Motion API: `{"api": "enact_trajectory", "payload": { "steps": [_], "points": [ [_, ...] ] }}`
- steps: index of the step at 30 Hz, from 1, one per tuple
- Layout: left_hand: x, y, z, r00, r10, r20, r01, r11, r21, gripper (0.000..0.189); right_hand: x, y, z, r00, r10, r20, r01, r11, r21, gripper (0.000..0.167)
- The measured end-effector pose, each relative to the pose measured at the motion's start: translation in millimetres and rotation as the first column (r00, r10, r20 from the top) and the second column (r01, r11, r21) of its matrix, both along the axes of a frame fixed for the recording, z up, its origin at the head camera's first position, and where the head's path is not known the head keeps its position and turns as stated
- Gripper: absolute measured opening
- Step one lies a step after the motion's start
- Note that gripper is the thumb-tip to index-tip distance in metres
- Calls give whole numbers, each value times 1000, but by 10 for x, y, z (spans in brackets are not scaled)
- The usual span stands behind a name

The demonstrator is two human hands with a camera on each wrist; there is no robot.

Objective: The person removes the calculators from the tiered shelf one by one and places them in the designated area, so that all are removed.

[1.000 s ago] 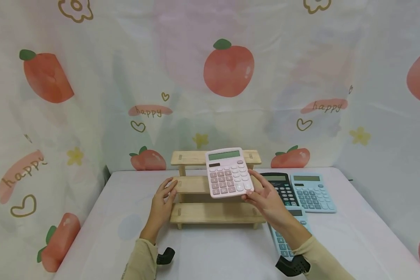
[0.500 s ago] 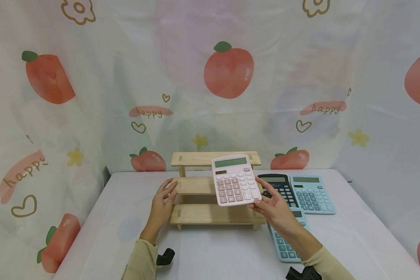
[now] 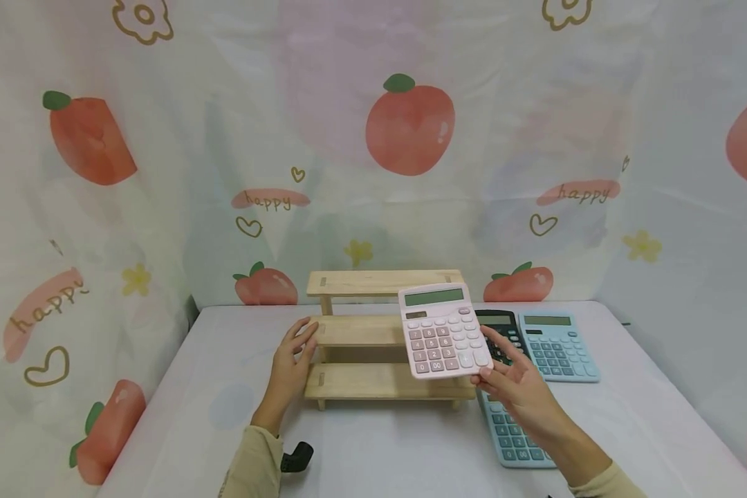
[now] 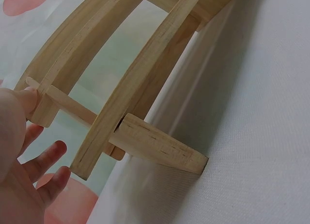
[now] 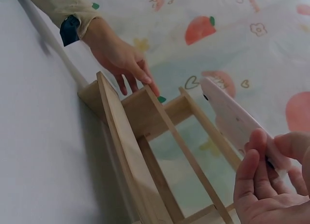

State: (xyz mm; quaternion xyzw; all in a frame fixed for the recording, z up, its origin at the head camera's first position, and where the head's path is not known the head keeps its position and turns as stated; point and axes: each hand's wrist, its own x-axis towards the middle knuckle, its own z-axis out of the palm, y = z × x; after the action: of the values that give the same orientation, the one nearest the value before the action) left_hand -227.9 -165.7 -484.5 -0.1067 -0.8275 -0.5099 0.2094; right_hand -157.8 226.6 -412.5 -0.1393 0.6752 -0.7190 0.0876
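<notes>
A pink calculator is held up in front of the wooden three-tier shelf, its keys and screen facing the head camera. My right hand grips it at the lower right corner, thumb on the front. In the right wrist view the calculator shows its back and edge, with fingers curled at its lower end. My left hand holds the left end of the middle tier. From the left wrist, the thumb presses that tier's end, while the other fingers spread below it.
Right of the shelf lie a black calculator and a blue calculator side by side. Nearer me, another blue calculator lies partly behind my right forearm. A patterned cloth hangs behind the white table.
My right hand has moved the pink calculator to the right and lower, away from the shelf's middle. My left hand has stayed at the shelf's left end.
</notes>
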Motion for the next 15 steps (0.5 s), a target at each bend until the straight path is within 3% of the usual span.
{"api": "enact_trajectory", "payload": {
  "steps": [15],
  "points": [
    [1, 1, 1, 1000, 2, 12, -2, 1000, -6, 39, 140, 423, -62, 1000, -6, -14, 5, 996, -93, 69]
  ]
}}
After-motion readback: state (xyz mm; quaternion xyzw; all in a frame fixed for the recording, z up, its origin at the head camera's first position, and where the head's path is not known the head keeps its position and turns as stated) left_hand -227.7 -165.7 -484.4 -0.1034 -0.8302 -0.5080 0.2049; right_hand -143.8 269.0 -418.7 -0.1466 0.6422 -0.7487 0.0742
